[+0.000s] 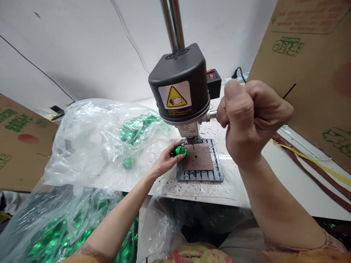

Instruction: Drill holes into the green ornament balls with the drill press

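A small bench drill press (181, 91) with a dark motor hood and a yellow warning sticker stands on a white table (290, 182). My left hand (167, 159) pinches a shiny green faceted piece (181, 150) at the left edge of the brown board (199, 157) on the press base, just beside the drill bit. My right hand (248, 117) is a closed fist around the press's feed lever, whose metal stub shows at the fist's left side.
A clear plastic bag (95, 142) with several green pieces lies left of the press. Another bag of green pieces (57, 230) hangs below the table edge. Cardboard boxes (309, 73) stand right and left (19, 142). Brown and yellow straps (309, 164) cross the table's right side. Dark shavings surround the base.
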Tool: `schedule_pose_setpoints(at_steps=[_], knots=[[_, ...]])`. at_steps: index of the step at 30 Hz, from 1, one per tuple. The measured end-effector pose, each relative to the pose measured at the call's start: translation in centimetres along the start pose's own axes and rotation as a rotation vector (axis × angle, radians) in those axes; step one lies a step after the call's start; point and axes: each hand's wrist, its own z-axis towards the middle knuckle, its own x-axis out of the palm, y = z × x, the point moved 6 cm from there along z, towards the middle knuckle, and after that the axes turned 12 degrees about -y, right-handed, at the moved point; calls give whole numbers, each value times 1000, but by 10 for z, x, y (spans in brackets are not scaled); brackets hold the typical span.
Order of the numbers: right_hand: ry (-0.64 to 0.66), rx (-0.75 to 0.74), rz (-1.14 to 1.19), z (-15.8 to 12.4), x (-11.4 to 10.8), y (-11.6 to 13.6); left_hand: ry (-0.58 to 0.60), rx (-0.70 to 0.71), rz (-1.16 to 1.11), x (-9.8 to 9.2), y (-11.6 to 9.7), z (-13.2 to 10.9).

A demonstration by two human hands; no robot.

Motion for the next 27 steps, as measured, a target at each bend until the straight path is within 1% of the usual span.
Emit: schedule_pose_setpoints(at_steps=[2, 4, 6, 9, 14, 17, 21, 24, 27], knots=[[-8, 4, 21, 1, 0, 0, 14, 23, -31, 12, 1, 2], [-12, 4, 40, 2, 1, 1, -7, 32, -34, 19, 1, 4], [-3, -30, 57, 3, 2, 3, -26, 45, -6, 24, 1, 7], [28, -70, 23, 4, 4, 5, -49, 90, 62, 29, -1, 9], [15, -91, 42, 5, 2, 9, -106, 186, 172, 37, -9, 8], [39, -68, 27, 5, 4, 7, -142, 179, 128, 41, -12, 6], [5, -61, 121, 5, 4, 7, -195, 116, -6, 45, -6, 1], [-23, -52, 135, 6, 5, 9, -172, 110, -77, 52, -1, -3], [-4, -14, 79, 9, 7, 10, -152, 138, -98, 58, -1, -7]])
